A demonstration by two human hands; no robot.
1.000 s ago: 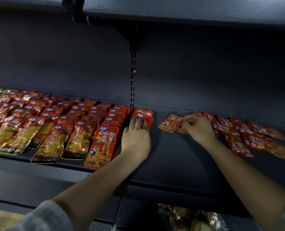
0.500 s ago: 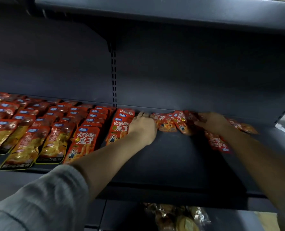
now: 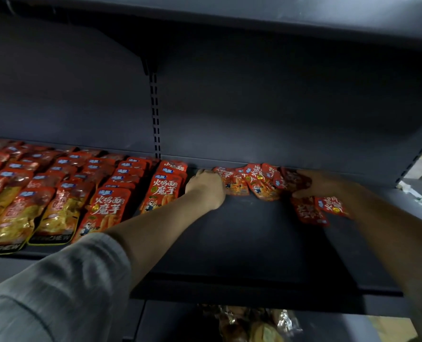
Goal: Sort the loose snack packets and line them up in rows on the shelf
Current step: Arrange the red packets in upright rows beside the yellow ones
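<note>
A bunch of loose red snack packets [image 3: 257,183] lies crumpled together at the back of the dark shelf [image 3: 242,243]. My left hand [image 3: 205,188] grips the bunch's left end with curled fingers. At the right end, my right hand [image 3: 313,183] lies over the packets and holds them. Two more red packets [image 3: 308,213] sit loose beside my right wrist. To the left, neat rows of red packets [image 3: 163,188] run front to back, with orange-yellow packets [image 3: 57,213] further left.
The shelf above [image 3: 229,11] hangs low over the work area. A slotted upright strip [image 3: 155,119] runs down the back wall. Clear-wrapped goods [image 3: 249,322] sit on a lower level below the shelf's front edge [image 3: 229,290].
Both hands reached to the back of the shelf and drew the scattered red packets into one bunch between them. The view shifted right.
</note>
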